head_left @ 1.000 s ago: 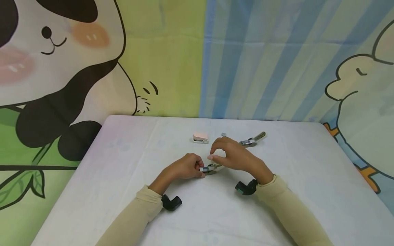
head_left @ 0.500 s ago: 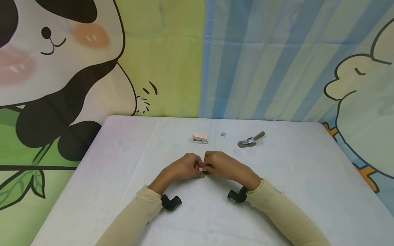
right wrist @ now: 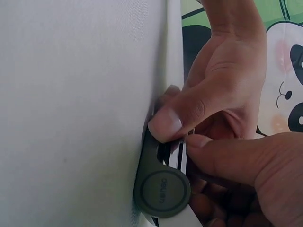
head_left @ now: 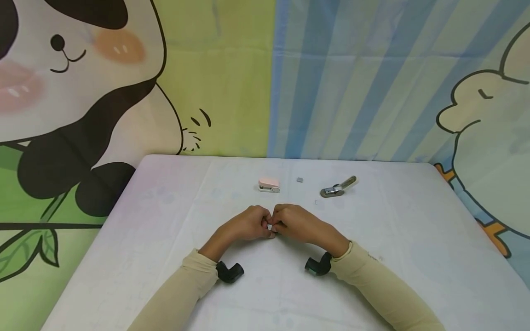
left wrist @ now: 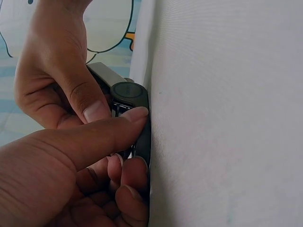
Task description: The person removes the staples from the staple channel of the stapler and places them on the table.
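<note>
A small dark grey-green stapler [right wrist: 162, 193] lies between the two hands near the middle of the white table, its top arm [left wrist: 108, 73] swung up from the base. My left hand [head_left: 250, 223] grips the end of its base, with the thumb on top and the fingers curled below. At the metal staple channel [right wrist: 176, 155], my right hand [head_left: 301, 223] pinches with thumb and curled fingers. Whether those fingertips also hold staples is hidden. In the head view the hands cover nearly all of the stapler.
Behind the hands stand a pink stapler [head_left: 269, 185], a small grey block that looks like a staple strip [head_left: 300, 179] and an opened grey stapler [head_left: 332, 191]. A tiny staple-like piece [head_left: 316, 202] lies on the white tablecloth [head_left: 198, 285]. A printed curtain hangs behind.
My right hand has come left and down from above the stapler onto its channel, beside the left fingers. The left hand keeps its grip in place. Over the last half second little has moved.
</note>
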`<state>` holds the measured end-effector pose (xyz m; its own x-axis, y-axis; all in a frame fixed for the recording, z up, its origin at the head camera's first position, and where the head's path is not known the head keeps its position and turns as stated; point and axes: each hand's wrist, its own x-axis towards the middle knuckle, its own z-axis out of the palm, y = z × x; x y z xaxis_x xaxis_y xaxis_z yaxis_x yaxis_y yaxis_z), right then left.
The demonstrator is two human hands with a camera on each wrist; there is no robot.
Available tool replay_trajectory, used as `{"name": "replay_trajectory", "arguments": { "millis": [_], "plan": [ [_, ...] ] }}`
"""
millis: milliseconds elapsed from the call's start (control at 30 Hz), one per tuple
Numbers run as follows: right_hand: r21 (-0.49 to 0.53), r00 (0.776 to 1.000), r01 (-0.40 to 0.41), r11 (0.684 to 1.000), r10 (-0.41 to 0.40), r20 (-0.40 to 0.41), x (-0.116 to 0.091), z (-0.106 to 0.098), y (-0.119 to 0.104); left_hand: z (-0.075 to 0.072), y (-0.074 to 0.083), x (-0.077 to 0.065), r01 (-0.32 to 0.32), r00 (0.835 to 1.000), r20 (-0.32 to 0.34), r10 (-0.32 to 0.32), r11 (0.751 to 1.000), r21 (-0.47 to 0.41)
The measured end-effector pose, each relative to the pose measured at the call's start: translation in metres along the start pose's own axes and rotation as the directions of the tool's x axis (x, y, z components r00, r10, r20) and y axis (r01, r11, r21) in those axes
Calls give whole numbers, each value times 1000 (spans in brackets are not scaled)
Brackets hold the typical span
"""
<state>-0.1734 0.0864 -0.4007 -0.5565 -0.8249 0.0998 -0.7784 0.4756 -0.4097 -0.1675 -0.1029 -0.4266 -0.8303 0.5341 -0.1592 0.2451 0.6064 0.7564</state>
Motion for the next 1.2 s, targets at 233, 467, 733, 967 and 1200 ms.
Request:
{"name": "replay_trajectory", "arguments": {
  "millis": [233, 467, 733, 967, 1200],
  "plan": [
    [-12, 998, -67, 998, 67, -23, 0, 3, -5, 2, -3, 0, -14, 1000, -10, 14, 1000, -4],
    [-136, 997, 3, 991, -12, -70, 0, 10, -9, 3, -4, -2, -22, 1000, -6, 22, 1000, 13],
    [-255, 992, 47, 966, -74, -100, -1, 6, -8, 1, -2, 0, -46, 999, -16, 47, 998, 35],
    [-287, 988, 90, 954, -123, -97, -2, 2, -6, 1, -2, 0, -44, 999, -21, 45, 999, 17],
    [-147, 985, 123, 981, -140, -106, -2, -8, 4, 0, -4, 2, -34, 999, -6, 34, 999, 11]
  ]
}}
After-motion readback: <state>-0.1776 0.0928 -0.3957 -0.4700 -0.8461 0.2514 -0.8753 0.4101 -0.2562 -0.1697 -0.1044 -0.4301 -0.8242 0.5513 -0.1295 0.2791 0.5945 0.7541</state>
